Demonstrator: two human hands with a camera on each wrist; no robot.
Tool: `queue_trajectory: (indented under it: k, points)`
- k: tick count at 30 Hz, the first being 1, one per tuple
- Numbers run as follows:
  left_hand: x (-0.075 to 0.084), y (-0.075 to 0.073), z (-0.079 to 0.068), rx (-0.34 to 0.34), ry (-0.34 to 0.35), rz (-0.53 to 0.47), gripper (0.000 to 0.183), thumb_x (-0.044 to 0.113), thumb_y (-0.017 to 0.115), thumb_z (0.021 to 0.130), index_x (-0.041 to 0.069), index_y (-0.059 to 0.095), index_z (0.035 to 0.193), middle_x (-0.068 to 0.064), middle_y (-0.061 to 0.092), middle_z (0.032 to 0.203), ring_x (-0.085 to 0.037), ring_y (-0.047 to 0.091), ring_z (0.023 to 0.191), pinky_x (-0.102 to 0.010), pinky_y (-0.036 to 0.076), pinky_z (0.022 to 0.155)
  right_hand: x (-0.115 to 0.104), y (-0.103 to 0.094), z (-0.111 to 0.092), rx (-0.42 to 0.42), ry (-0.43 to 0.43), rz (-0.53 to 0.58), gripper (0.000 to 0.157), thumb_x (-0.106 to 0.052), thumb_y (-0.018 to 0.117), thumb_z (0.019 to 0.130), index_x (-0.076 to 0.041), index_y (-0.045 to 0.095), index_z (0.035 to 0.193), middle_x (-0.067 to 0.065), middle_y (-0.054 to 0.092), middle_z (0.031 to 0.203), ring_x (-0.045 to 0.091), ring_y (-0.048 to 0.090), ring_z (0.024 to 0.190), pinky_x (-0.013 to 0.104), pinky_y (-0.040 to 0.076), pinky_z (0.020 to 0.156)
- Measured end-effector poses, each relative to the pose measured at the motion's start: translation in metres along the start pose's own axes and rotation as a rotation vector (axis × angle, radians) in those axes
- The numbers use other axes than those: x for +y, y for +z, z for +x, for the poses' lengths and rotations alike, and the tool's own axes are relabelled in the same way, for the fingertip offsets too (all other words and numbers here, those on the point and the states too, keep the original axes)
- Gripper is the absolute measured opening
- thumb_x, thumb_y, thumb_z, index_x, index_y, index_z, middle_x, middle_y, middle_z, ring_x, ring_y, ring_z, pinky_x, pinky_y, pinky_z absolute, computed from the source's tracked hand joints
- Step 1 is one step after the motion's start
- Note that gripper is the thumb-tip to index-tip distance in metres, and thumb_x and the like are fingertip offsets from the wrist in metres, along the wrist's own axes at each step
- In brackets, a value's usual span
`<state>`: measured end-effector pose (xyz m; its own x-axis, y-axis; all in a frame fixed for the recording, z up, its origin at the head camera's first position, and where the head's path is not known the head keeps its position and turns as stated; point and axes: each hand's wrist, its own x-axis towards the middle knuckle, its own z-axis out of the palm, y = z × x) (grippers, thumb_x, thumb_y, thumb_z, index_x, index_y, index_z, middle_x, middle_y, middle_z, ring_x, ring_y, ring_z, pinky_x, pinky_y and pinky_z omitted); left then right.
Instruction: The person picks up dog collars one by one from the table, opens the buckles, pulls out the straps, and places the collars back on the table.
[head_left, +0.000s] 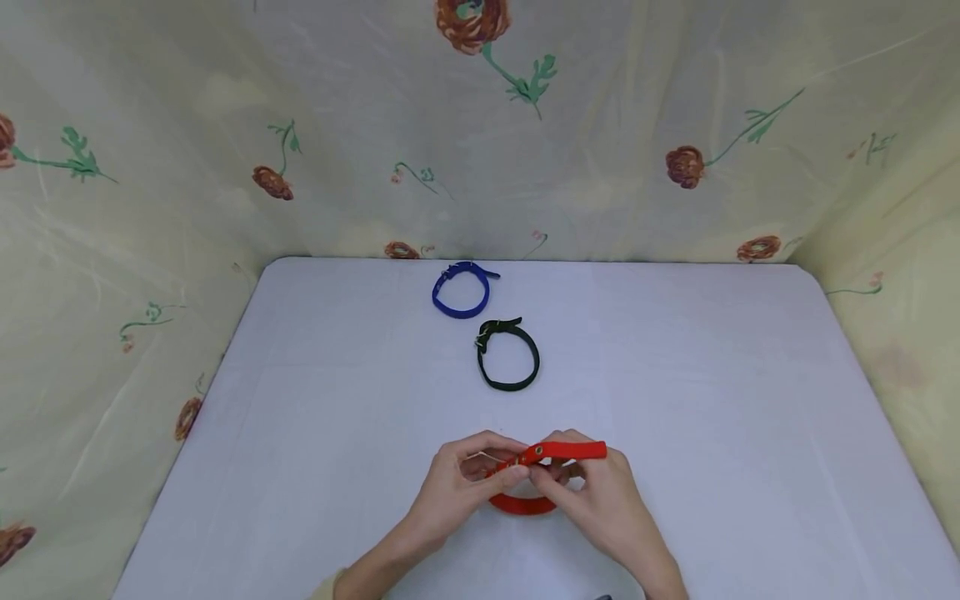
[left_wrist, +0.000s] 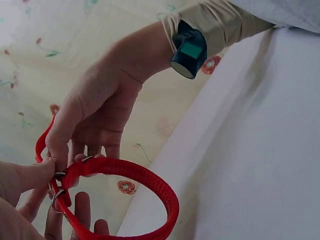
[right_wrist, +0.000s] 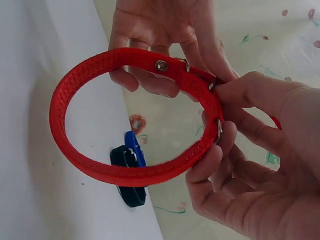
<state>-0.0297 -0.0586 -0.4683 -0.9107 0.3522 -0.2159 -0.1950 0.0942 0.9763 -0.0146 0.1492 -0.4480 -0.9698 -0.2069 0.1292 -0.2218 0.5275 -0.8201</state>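
Note:
Both hands hold a red buckled collar [head_left: 573, 450] near the front of the table. It forms a closed loop, with its free end pointing right in the head view. My left hand [head_left: 465, 479] pinches the strap by the buckle, thumb on top. Close beside it, my right hand [head_left: 603, 500] grips the collar with thumb and fingers at the buckle part. In the right wrist view a metal eyelet [right_wrist: 161, 65] and a metal ring [right_wrist: 219, 128] show on the red strap. The left wrist view shows the loop [left_wrist: 167, 192] hanging out from the fingers.
Beyond the hands, a dark green, nearly black collar [head_left: 512, 386] lies buckled on the white table [head_left: 337, 400]. Farther back, by the table's rear edge, lies a blue collar [head_left: 460, 313]. A flower-patterned curtain [head_left: 600, 192] surrounds the back and sides.

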Motion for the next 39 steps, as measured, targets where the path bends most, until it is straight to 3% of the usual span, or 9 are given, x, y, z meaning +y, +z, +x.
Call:
queue_trajectory:
  k: [8,12,17,22,26,31,34,39]
  points:
    - [0.0021,0.0009,-0.0003,0.010,-0.004,0.000,0.026,0.028,0.082,0.098,0.021,0.079,0.123,-0.009,0.076,0.120,-0.019,0.073,0.103,-0.028,0.059,0.091,0.0010,0.0031,0.0005,0.049,-0.054,-0.086,0.030,-0.002,0.079,0.091,-0.030,0.071,0.098,-0.017,0.058,0.079,0.000,0.054,0.071,0.023,0.051,0.063]
    - [0.0031,0.0000,-0.0002,0.018,-0.012,0.008,0.027,0.030,0.081,0.098,0.022,0.078,0.123,-0.008,0.076,0.119,-0.020,0.073,0.102,-0.029,0.059,0.091,0.0013,0.0019,-0.0008,0.057,-0.071,-0.104,0.028,-0.005,0.082,0.091,-0.029,0.073,0.103,-0.018,0.062,0.084,-0.001,0.055,0.076,0.024,0.050,0.065]
    - [0.0032,-0.0019,0.0008,0.020,-0.029,0.006,0.028,0.031,0.080,0.099,0.021,0.078,0.125,-0.008,0.075,0.121,-0.020,0.071,0.104,-0.029,0.060,0.092,0.0030,0.0012,-0.0029,0.082,-0.105,-0.127,0.027,-0.010,0.086,0.090,-0.025,0.077,0.111,-0.016,0.070,0.095,0.003,0.062,0.088,0.030,0.057,0.076]
    - [0.0043,-0.0036,0.0012,0.021,-0.040,-0.012,0.030,0.031,0.079,0.100,0.020,0.077,0.127,-0.009,0.074,0.123,-0.020,0.071,0.104,-0.028,0.061,0.090,0.0021,0.0013,-0.0039,0.058,-0.083,-0.150,0.030,-0.018,0.088,0.090,-0.025,0.078,0.117,-0.016,0.075,0.102,0.006,0.066,0.093,0.036,0.058,0.085]
    - [0.0042,-0.0042,0.0015,0.024,-0.047,-0.015,0.030,0.031,0.079,0.100,0.020,0.077,0.127,-0.009,0.073,0.122,-0.020,0.071,0.102,-0.030,0.062,0.089,0.0026,0.0015,-0.0037,0.046,-0.098,-0.129,0.030,-0.019,0.087,0.091,-0.024,0.077,0.120,-0.019,0.077,0.102,0.001,0.067,0.093,0.034,0.057,0.085]
    - [0.0037,-0.0048,0.0012,0.005,-0.034,-0.014,0.031,0.031,0.078,0.101,0.022,0.075,0.130,-0.009,0.071,0.126,-0.020,0.073,0.099,-0.029,0.062,0.089,0.0039,0.0013,-0.0050,0.097,-0.124,-0.133,0.028,-0.017,0.088,0.089,-0.022,0.078,0.116,-0.016,0.079,0.102,0.004,0.068,0.093,0.032,0.058,0.082]
    - [0.0027,-0.0052,0.0010,-0.008,0.015,0.060,0.033,0.031,0.077,0.101,0.026,0.072,0.134,-0.007,0.072,0.129,-0.018,0.075,0.101,-0.024,0.062,0.090,0.0034,0.0001,-0.0057,0.122,-0.092,-0.139,0.029,-0.016,0.090,0.087,-0.020,0.080,0.114,-0.014,0.080,0.103,0.007,0.071,0.094,0.033,0.060,0.082]
    - [0.0000,-0.0056,0.0003,-0.001,0.111,0.272,0.041,0.032,0.076,0.102,0.026,0.064,0.141,-0.002,0.076,0.130,-0.016,0.075,0.112,-0.019,0.059,0.097,0.0043,-0.0029,-0.0046,0.184,-0.097,-0.164,0.032,-0.012,0.093,0.083,-0.019,0.080,0.112,-0.011,0.082,0.100,0.009,0.072,0.091,0.034,0.061,0.081]
